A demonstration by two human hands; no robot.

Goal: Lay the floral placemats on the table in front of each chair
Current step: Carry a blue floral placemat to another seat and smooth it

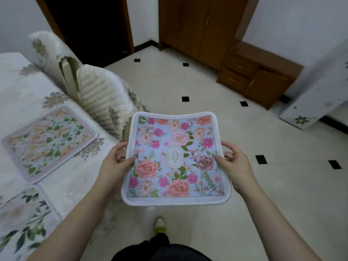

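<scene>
Two placemats (47, 142) already lay on the table (62, 185) near its right edge. A blue placemat (175, 159) hung over the floor, left hand (114, 162) and right hand (233, 164) pinching its sides. It should land flat, squared before a chair (101, 98).

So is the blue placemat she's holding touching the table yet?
Apart. The head view shows the blue placemat held in both hands over the floor, clear of the table edge.

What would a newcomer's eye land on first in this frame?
The bright floral placemat held mid-air at centre, above the tiled floor, left hand and right hand each pinching a side edge. Next, two placemats already on the table at left: a pink-bordered one and a nearer one.
</scene>
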